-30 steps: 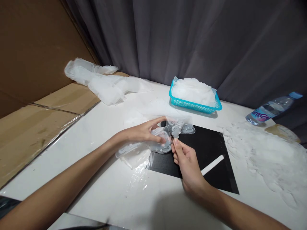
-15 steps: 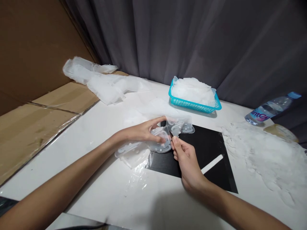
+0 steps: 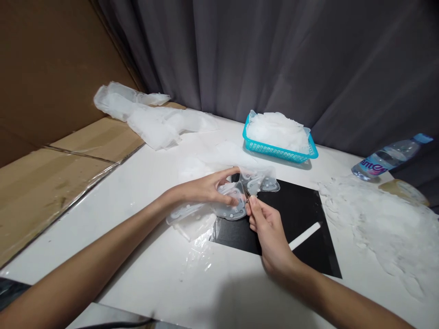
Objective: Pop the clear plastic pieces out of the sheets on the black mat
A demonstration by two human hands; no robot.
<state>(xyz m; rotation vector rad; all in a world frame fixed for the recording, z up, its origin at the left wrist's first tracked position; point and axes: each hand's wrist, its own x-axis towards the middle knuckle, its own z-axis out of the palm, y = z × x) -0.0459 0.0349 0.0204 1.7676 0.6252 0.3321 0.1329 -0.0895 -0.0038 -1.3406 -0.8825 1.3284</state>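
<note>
My left hand (image 3: 209, 188) holds a translucent patterned plastic sheet (image 3: 228, 211), its thumb and index finger spread apart around the sheet's curved outlines and white dots. Another part of the patterned sheet (image 3: 267, 182) extends beyond the fingertips over the black mat (image 3: 284, 205). My right hand (image 3: 269, 224) is closed around a slim, pointed metal tool (image 3: 246, 193). The tool's tip meets the sheet just right of my left thumb. Most of its handle is hidden in the fingers, so I cannot tell whether it is scissors or tweezers.
A white pen-like stick (image 3: 305, 235) lies on the mat. Behind stands a turquoise basket (image 3: 279, 153) heaped with translucent pieces. Film scraps (image 3: 387, 233) spread at right beside a water bottle (image 3: 387, 160). More sheets (image 3: 154, 121) lie back left, near cardboard (image 3: 78, 141).
The whole view has shifted slightly. Both hands keep nearly the same places on the sheet, and a little more of the metal tool's tip shows.
</note>
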